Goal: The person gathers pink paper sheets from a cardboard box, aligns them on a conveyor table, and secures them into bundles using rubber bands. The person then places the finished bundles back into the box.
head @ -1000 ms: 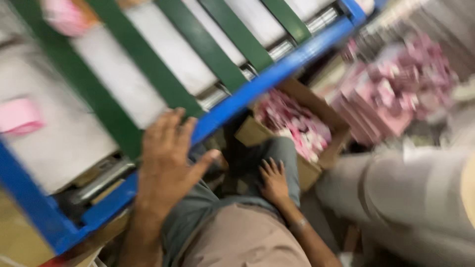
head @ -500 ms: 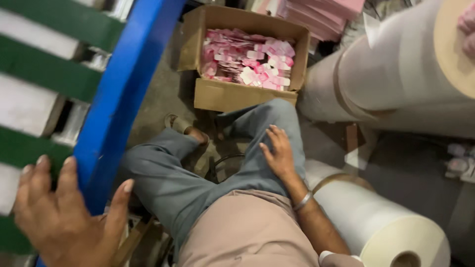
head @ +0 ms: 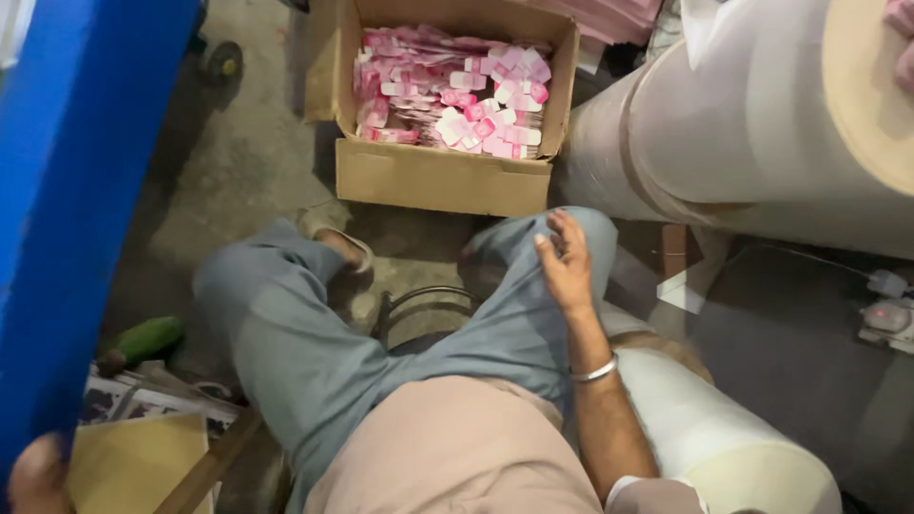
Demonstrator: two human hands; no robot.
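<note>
The right hand (head: 566, 262) rests on the knee (head: 533, 252), fingers loose and apart, holding nothing. Only a bit of the left hand (head: 38, 473) shows, so I cannot tell its grip. It touches the blue bar (head: 67, 190). Just past the knee sits a brown box (head: 443, 176), open and full of small pink-and-white packets (head: 457, 90).

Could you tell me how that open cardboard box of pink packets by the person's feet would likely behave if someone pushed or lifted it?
The cardboard box sits flat on the concrete floor, so it would probably slide rather than tip. Its flaps stand open and the pink packets lie loose and heaped, so tilting it would likely spill some. The packets look small and thin, so it is probably light for its size.
</note>
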